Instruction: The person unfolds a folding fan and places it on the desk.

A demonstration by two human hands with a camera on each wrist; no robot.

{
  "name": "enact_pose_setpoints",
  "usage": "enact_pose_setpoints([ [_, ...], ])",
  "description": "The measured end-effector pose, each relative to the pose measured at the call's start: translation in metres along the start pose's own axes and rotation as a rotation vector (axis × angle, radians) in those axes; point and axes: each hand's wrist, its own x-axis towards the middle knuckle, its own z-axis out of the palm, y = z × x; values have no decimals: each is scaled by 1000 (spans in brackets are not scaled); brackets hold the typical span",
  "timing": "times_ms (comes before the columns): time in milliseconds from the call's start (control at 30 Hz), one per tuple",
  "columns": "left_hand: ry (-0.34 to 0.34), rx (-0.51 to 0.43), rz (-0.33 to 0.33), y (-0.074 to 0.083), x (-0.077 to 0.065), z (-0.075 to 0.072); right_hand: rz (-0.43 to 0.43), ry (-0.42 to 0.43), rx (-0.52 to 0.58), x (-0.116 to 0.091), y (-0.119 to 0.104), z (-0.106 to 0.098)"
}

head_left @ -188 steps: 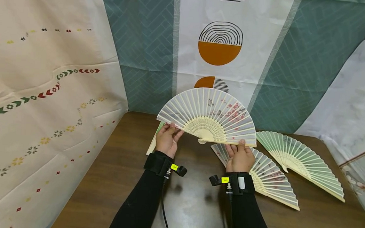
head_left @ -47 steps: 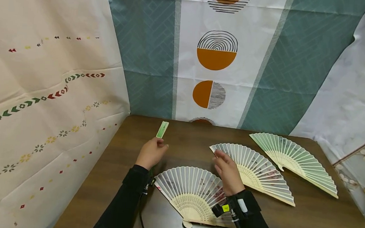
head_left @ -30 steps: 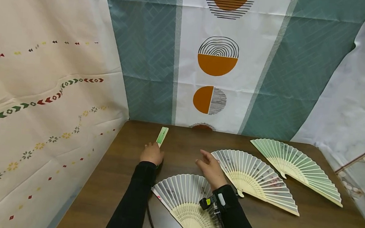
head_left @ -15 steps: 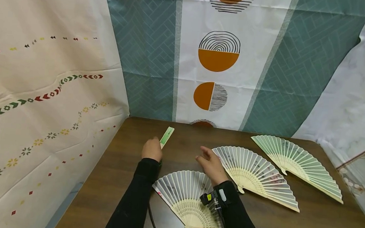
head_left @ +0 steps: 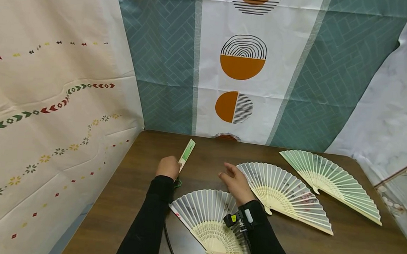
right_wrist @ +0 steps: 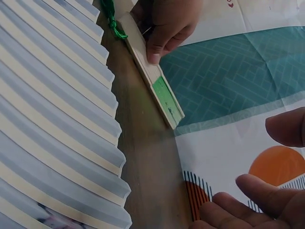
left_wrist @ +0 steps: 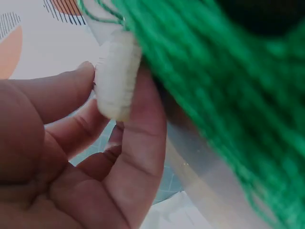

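My left hand (head_left: 168,167) pinches a folded hand fan (head_left: 186,152) by its pivot end, thumb on one side and fingers on the other. The fan has pale ribs and green at its far end, which points away toward the back of the table. A green tassel (left_wrist: 200,95) hangs from it and fills much of the left wrist view. My right hand (head_left: 236,184) holds nothing; its fingers are relaxed and spread, above the far edge of a spread white fan (head_left: 206,212). That fan lies nearest me, partly covered by my right forearm.
A second spread white fan (head_left: 280,190) with a floral print lies right of my right hand. Beyond it, a spread green fan (head_left: 331,185) lies toward the table's right edge. Patterned cloths (head_left: 165,62) hang behind the brown table (head_left: 215,162); a cable runs by my left sleeve.
The white fan both hands held earlier lies spread before me. My left hand has reached the folded fan, gripped it and swung its far end slightly right. The right hand moved left, then stayed.
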Motion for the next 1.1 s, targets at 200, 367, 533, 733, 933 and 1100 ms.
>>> enact_pose_setpoints([
  [200,-69,-33,-71,0,1,-7,-7,-1,8,-1,-3,0],
  [367,-81,-127,-63,8,-5,-21,1,13,4,0,-5,0],
  [533,-109,-375,58,39,-33,-60,-15,39,-7,1,-7,0],
  [733,-380,-719,17,76,-55,-87,-37,61,20,1,-10,0],
  [933,-571,-782,144,99,-65,-90,-75,54,96,0,-15,1],
  [1100,-654,-768,202,108,-74,-85,-79,68,142,-1,-13,2],
])
